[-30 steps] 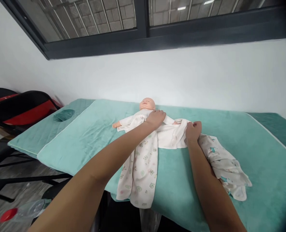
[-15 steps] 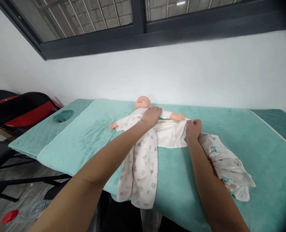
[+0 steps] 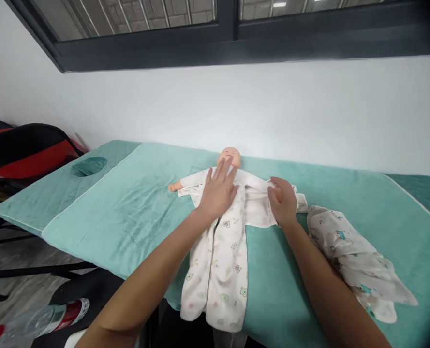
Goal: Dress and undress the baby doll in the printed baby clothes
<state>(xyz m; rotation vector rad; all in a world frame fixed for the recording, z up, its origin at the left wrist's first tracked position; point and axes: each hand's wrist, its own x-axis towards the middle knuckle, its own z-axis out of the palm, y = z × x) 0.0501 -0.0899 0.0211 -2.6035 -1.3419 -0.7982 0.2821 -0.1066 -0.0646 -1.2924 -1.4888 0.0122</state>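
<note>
The doll's (image 3: 230, 152) arm on the right has slipped from view; it lies face-up on the green bed (image 3: 142, 193). The left hand (image 3: 218, 192), now spread, fingers apart, is over its chest; the right hand (image 3: 283, 200), nearer it, pinches the outfit (image 3: 226, 270). Right of the doll lies a cloth (image 3: 356, 261).
</note>
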